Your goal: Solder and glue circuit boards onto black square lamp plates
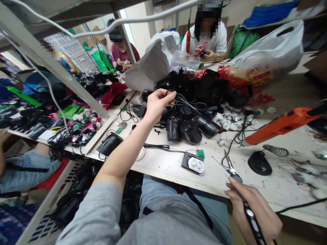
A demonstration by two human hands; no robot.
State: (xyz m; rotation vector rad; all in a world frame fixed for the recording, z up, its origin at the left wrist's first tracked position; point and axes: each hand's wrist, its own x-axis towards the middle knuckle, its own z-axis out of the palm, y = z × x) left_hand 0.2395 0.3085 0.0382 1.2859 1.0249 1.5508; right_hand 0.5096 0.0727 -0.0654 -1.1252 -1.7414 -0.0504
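My left hand [158,105] is raised above the bench, its fingers pinching thin black wires [185,102] that run down into a pile of black plastic lamp housings [190,127]. My right hand [251,212] grips a soldering iron [246,211] by its black-and-white handle, with the metal tip [228,161] pointing away from me over the bench. Near that tip lies a black rectangular housing holding a white round-lobed plate [196,165], with a small green circuit board [200,153] just behind it. Neither hand touches them.
An orange glue gun [281,126], a coiled iron stand [276,150] and a black oval base [259,163] lie on the right of the bench. White scraps, black bags and plastic sacks lie beyond. Co-workers sit across the bench; a metal shelf stands left.
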